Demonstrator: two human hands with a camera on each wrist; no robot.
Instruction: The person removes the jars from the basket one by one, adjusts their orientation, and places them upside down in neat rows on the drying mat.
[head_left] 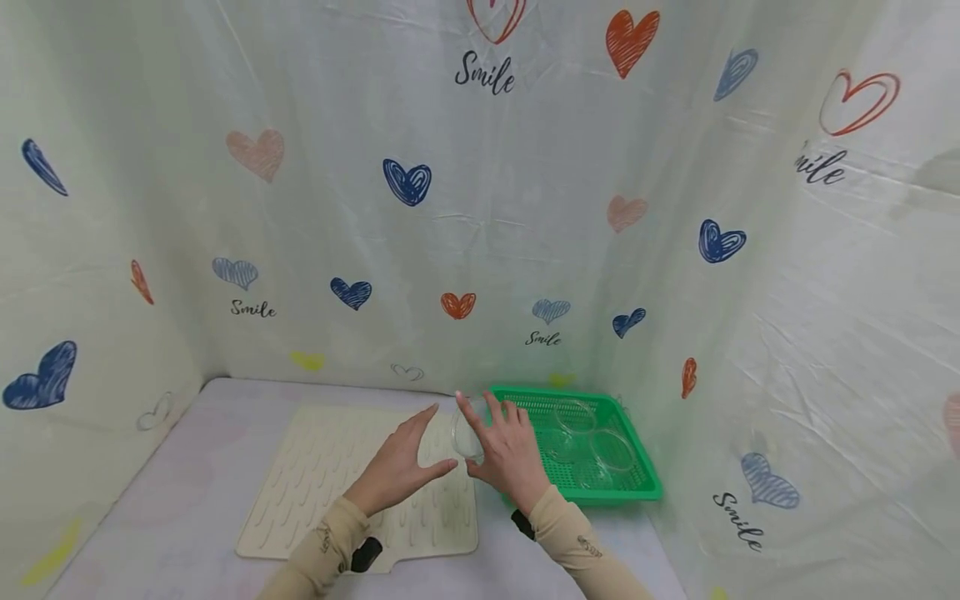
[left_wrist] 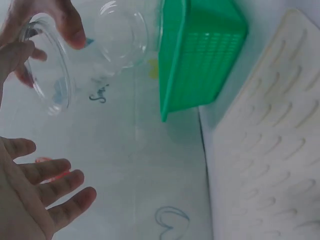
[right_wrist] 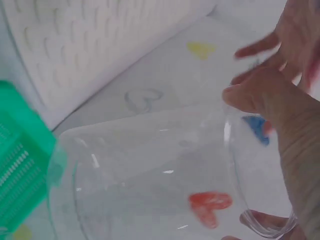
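A clear, wide-mouthed jar [right_wrist: 150,165] is held in the air on its side by my right hand [head_left: 510,450], whose thumb and fingers grip it around the rim end. In the head view only a thin curve of the jar's rim [head_left: 455,433] shows beside the right fingers; the rest is hidden. My left hand [head_left: 397,467] faces that rim with fingers spread and thumb apart. In the left wrist view the left thumb [left_wrist: 15,57] overlaps the rim, and I cannot tell whether it touches. The left fingers [left_wrist: 65,200] stand away from the jar.
A green basket [head_left: 611,498] at the right of the table holds several clear round vessels [head_left: 612,450]. To its left, below the hands, lies a cream mat [head_left: 300,500] with raised ridges. A curtain [head_left: 510,183] printed with hearts encloses the table's back and sides.
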